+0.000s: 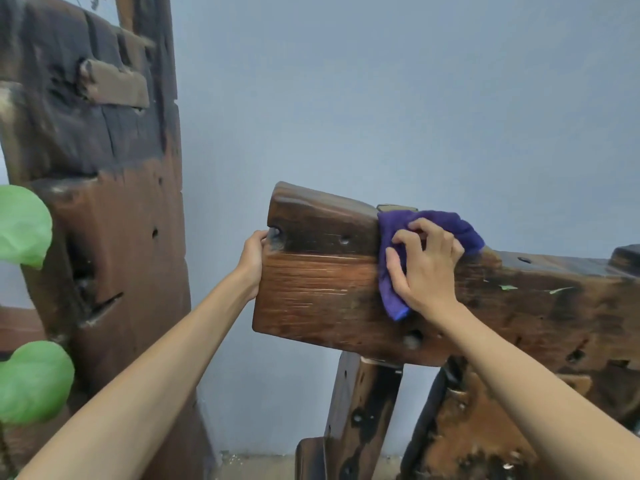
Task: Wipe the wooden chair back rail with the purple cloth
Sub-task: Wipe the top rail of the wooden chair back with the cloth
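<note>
1. Two hands, well apart: left hand (pixel 252 258) grips the rail's left end, fingers wrapped behind it; right hand (pixel 423 268) presses the cloth onto the rail, fingers curled into it.
2. One purple cloth (pixel 393 268), draped over the top edge of the one wooden chair back rail (pixel 318 289), roughly mid-rail.
3. Two green leaves (pixel 20 225) at far left, beside one tall wooden slab (pixel 114 237).
4. Bare rail runs both sides of the cloth; blue wall (pixel 381 98) sits behind.
</note>
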### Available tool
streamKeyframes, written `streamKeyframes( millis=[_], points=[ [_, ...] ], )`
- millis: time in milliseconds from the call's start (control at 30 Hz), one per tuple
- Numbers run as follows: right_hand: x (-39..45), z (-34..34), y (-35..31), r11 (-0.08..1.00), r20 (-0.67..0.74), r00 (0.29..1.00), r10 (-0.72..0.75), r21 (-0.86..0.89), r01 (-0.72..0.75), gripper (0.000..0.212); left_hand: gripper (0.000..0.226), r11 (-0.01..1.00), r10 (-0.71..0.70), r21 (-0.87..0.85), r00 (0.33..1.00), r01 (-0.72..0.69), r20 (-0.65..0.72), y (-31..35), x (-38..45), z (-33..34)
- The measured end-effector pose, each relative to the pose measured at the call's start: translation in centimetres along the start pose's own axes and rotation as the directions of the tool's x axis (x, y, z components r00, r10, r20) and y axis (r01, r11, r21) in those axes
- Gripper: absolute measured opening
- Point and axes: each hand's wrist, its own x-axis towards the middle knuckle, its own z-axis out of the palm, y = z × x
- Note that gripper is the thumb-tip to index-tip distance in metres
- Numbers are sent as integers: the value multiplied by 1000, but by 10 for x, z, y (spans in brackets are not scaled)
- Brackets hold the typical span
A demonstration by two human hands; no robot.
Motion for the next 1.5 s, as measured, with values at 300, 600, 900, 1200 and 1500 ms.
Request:
streamKeyframes(
  millis=[300, 600, 900, 1200, 1500],
  points=[
    [-16, 43, -72, 997, 7, 997, -73, 34, 73, 68, 32, 820, 404, 538, 863, -196, -301, 22, -3, 2],
    [-109, 6, 107, 911, 167, 897, -410, 31, 411, 67, 38, -184, 589, 769, 558, -612, 584, 107, -35, 110],
    [19, 22, -7, 920, -209, 900, 382, -5, -391, 43, 46, -302, 40, 880, 917, -366, 396, 87, 15, 182],
    [-153, 52, 5, 883, 362, 848, -388, 410, 229, 53, 41, -270, -14, 898, 934, -347, 356, 93, -2, 182],
    [-56, -9, 106, 926, 150, 918, -367, 149, 346, 61, 47, -350, 89, 885, 930, -307, 358, 81, 10, 187]
  ],
)
